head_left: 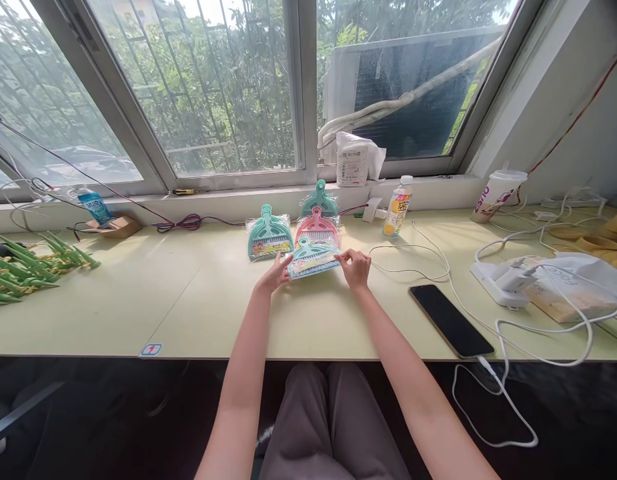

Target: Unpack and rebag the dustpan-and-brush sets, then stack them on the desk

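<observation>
Between my two hands is a light-blue mini dustpan and brush set (314,260) in clear wrapping, tilted above the table. My left hand (274,273) grips its left edge, and my right hand (355,268) pinches its right edge. Right behind it stands a pink set (317,228), partly covered by the blue one. A green set (269,235) is to the left, near my left fingers. Another green set (320,200) shows at the back, its lower part hidden by the pink one.
On the right of the table (213,313) lie a phone (451,320), white cables and a power strip (503,283). A drink bottle (398,207) and a lidded cup (498,195) stand toward the back. Green plant-like pieces (33,267) lie far left, near a blue bottle (95,207).
</observation>
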Tool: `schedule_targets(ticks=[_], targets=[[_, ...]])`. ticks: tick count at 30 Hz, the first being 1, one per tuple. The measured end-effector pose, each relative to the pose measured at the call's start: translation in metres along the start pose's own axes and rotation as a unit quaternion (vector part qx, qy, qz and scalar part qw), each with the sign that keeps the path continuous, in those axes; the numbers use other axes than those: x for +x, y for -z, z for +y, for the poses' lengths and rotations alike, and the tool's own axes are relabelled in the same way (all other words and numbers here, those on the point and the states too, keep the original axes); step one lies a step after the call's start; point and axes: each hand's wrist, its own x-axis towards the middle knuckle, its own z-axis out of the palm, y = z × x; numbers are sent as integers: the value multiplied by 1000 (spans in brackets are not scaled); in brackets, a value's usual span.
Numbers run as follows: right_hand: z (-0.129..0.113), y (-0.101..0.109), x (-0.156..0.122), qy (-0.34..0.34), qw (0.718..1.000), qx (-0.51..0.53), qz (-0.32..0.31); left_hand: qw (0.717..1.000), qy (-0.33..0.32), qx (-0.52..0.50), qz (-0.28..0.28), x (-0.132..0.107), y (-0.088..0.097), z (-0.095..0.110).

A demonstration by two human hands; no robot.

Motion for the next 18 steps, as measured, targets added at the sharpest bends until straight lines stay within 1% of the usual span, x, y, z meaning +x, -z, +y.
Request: schedule_targets(ticks=[2,3,4,5,7,10,12,14,16,18], targets=[[1,0,1,-23,1000,1,2,994,-34,62,-85,-10,1,7],[2,0,2,-37,999,3,7,985,-54,104,-126,-15,-1,10],[2,0,2,-51,999,6,14,975,-75,148,-151,-18,-3,13],[3,1,3,-64,998,10,19,965,-93,189,-159,-21,-6,15],[5,1,4,-85,996,22,25,955,-109,241,-138,-21,-13,16],[6,-1,4,-85,996,32,14,964,-109,232,-69,-12,-18,11],[6,-3,4,-68,997,36,-10,972,-117,202,-34,-3,-15,6],[5,-5,3,-44,998,40,-33,976,-131,171,-14,4,-9,1],[5,-6,3,-12,998,45,-53,979,-140,147,8,8,-4,-2],[6,-8,2,25,994,56,-89,978,-148,140,44,10,-1,-3]])
